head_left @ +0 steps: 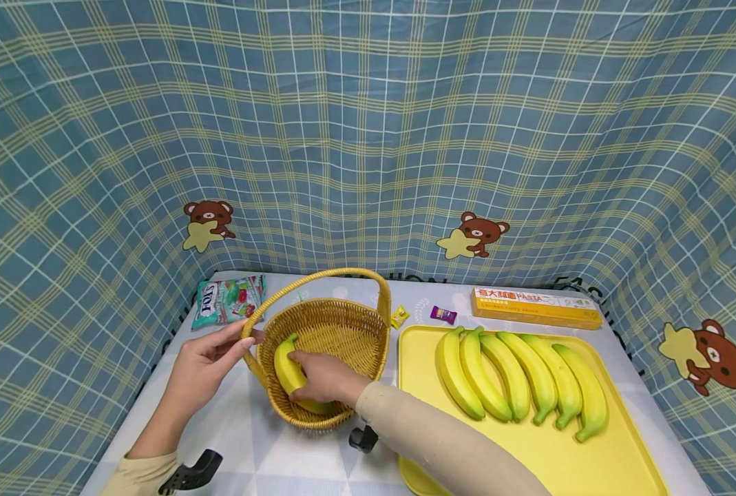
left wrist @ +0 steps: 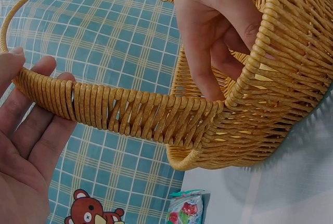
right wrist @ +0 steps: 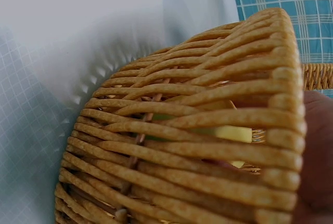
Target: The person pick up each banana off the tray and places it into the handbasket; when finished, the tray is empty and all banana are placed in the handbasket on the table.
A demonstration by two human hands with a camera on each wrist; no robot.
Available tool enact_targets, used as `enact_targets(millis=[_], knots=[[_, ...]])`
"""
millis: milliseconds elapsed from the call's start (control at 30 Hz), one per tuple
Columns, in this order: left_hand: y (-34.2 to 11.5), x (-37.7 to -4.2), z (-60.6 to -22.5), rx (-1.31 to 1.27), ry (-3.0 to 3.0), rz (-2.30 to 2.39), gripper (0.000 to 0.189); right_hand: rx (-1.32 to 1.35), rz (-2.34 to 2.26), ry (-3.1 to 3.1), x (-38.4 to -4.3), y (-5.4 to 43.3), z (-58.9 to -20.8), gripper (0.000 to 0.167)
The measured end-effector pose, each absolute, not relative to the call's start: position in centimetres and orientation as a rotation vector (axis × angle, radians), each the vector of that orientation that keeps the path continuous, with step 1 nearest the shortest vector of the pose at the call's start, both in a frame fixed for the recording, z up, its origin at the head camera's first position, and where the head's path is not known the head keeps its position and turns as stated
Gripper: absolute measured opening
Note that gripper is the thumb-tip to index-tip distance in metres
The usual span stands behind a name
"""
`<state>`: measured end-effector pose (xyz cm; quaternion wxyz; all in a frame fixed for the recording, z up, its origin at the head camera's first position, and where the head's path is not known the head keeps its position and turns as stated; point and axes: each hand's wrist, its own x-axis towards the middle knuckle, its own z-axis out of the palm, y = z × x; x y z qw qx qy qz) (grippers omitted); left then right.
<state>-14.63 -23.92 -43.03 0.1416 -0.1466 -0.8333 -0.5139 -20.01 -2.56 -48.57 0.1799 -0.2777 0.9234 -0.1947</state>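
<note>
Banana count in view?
7. Six bananas lie side by side on the tray; one banana is in the basket, held by the right hand. Any others under that hand would be hidden.

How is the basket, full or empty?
Neither: one banana shows inside the basket, gripped by the right hand, and much of the woven inside is bare.

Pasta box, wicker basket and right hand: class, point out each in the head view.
Pasta box (head_left: 536, 312): head view, on its orange side.
Wicker basket (head_left: 344, 342): head view, on its bare woven inside.
Right hand (head_left: 326, 377): head view, on its back.
</note>
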Motion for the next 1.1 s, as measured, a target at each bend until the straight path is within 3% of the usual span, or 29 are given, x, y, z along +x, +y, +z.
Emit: enact_targets(millis=[1100], knots=[[-24.0, -14.6, -43.4, -0.45, -2.372, -1.509, 0.037, -0.851, -0.819, 2.7, -18.2, 3.8, -46.7, 0.058]])
